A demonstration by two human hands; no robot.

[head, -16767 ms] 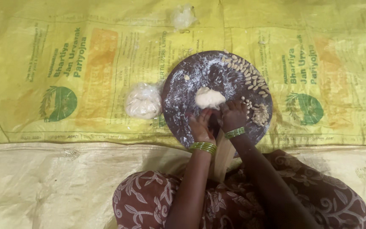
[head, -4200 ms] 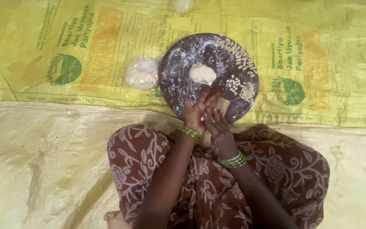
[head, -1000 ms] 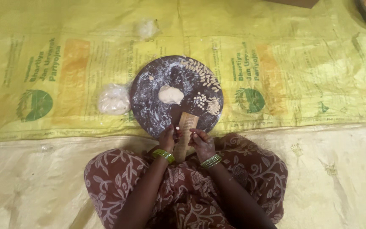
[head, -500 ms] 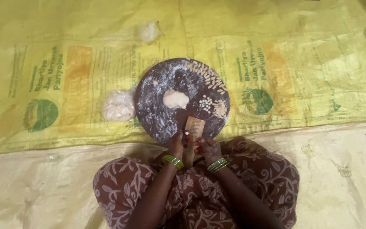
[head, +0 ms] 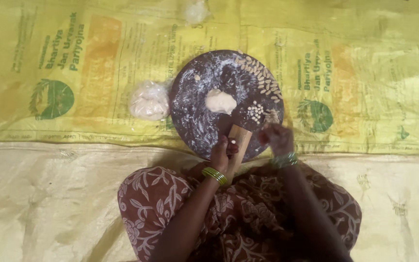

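A round, dark, flour-dusted board (head: 204, 104) is laid on yellow printed woven sacks (head: 364, 73) spread over the floor. A small lump of pale dough (head: 220, 101) is seen near the board's middle, and rows of tiny shaped dough pieces (head: 260, 85) are ranged along its right edge. A flat, ridged wooden paddle (head: 238, 141) is propped on the near rim and gripped by the left hand (head: 220, 154), fingers curled round it. The right hand (head: 277, 138) is blurred; its fingers seem pinched together, just beside the paddle. A clear bag of dough (head: 149, 100) is set left of the board.
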